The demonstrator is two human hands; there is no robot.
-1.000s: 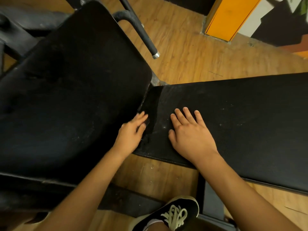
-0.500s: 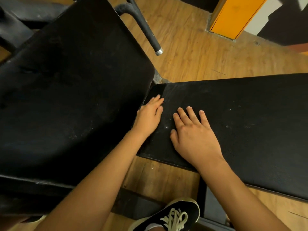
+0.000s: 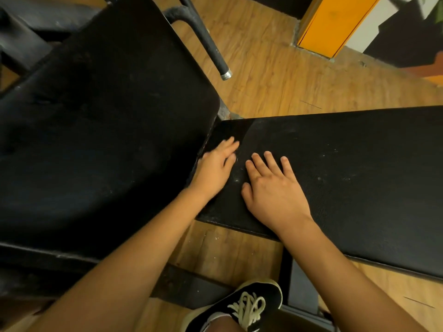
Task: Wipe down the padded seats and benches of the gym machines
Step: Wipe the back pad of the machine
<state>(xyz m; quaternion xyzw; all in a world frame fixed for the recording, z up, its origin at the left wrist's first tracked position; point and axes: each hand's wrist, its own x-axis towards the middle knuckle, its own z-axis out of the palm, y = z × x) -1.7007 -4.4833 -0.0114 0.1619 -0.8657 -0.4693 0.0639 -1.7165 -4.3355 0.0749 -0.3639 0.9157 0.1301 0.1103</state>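
Observation:
A long black padded bench (image 3: pixel 359 178) runs from the centre to the right, dusted with pale specks. A larger black pad (image 3: pixel 100 140) tilts up on the left and overlaps the bench's left end. My left hand (image 3: pixel 215 168) lies flat on that end, fingers straight and blurred, right beside the big pad's edge. Under its fingertips is a darker strip (image 3: pixel 227 133); I cannot tell whether it is a cloth or a wiped patch. My right hand (image 3: pixel 273 190) presses flat on the bench next to it, fingers spread.
A black metal handle (image 3: pixel 211 46) with a silver end cap sticks out above the wooden floor (image 3: pixel 275 87). An orange panel (image 3: pixel 335 25) stands at the back right. My black shoe (image 3: pixel 242 307) is by the bench's frame (image 3: pixel 302 291) below.
My left hand has slid along the bench's left end away from me, from the near edge toward the far one. My right hand has stayed flat in place.

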